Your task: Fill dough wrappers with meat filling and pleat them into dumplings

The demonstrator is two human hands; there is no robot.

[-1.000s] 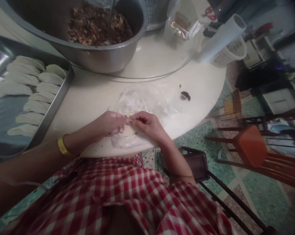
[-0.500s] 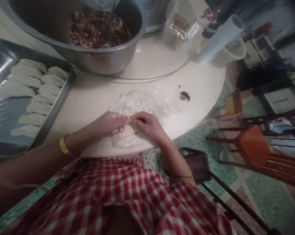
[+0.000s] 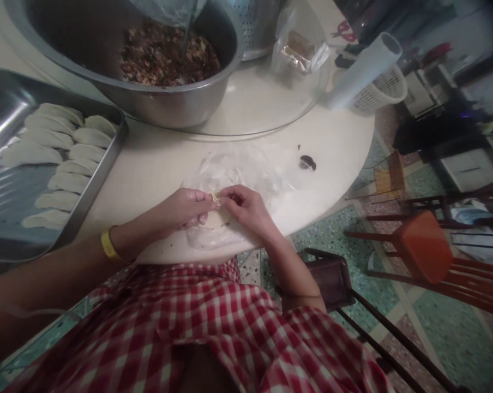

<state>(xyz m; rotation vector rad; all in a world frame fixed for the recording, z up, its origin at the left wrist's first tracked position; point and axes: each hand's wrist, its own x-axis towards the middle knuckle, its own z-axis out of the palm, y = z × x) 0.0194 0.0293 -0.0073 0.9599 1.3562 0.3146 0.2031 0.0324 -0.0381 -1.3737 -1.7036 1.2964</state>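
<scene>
Above the crumpled clear plastic bag (image 3: pixel 257 169), my left hand (image 3: pixel 189 207) and my right hand (image 3: pixel 244 207) meet fingertip to fingertip. Both pinch the pale, thin edge of a dumpling wrapper (image 3: pixel 215 198); two thin edges seem to show between the fingers. A round, pale stack of dumpling wrappers (image 3: pixel 218 219) lies on the bag just below, partly hidden by my hands. To the left, a metal tray (image 3: pixel 121 128) holds folded dumplings (image 3: pixel 68 183) in two rows. A large metal bowl (image 3: pixel 156 103) holds dark minced filling (image 3: pixel 168 54) with a utensil handle standing in it.
The bowl stands on a glass turntable (image 3: pixel 266 117). Behind are a bagged block (image 3: pixel 299 52), a plastic roll (image 3: pixel 367 71), a white basket (image 3: pixel 383 90) and red scissors (image 3: pixel 345 31). A dark scrap (image 3: pixel 307 162) lies on the table. Chairs, one orange (image 3: pixel 424 245), stand right.
The pale edge between my fingertips has parted into two thin edges. My hands have hardly moved, and the view has shifted slightly.
</scene>
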